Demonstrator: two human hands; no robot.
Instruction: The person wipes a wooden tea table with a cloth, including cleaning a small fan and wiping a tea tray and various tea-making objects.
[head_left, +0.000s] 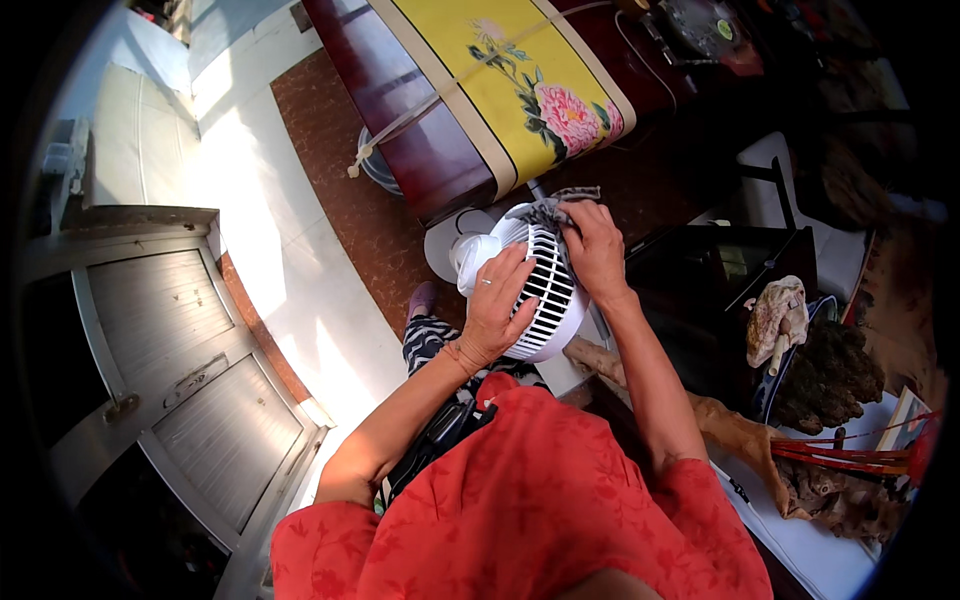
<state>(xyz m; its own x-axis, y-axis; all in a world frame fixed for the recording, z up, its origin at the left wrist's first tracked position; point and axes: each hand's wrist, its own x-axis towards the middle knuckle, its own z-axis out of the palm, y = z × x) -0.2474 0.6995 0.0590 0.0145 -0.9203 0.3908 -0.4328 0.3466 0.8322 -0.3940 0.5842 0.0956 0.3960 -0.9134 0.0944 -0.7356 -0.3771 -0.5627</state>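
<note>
A white electric fan (pixel 540 338) with a slatted grille stands in front of me, beside the corner of the dark red table. My left hand (pixel 490 310) lies over the side of its head, thumb and fingers spread around the grille. Pinched in my right hand (pixel 598 248) is a grey patterned cloth (pixel 548 208), pressed to the far rim of the fan. Part of the cloth is hidden under the fingers. The fan's round white base (pixel 440 248) shows partly behind its head.
A yellow runner (pixel 470 50) with pink flowers covers part of the dark red table (pixel 385 95). At left is a pale panelled door (pixel 220 430). Knotted driftwood (pixel 825 490), a dark rough lump (pixel 830 375) and a pale shell-like piece (pixel 778 318) lie at right.
</note>
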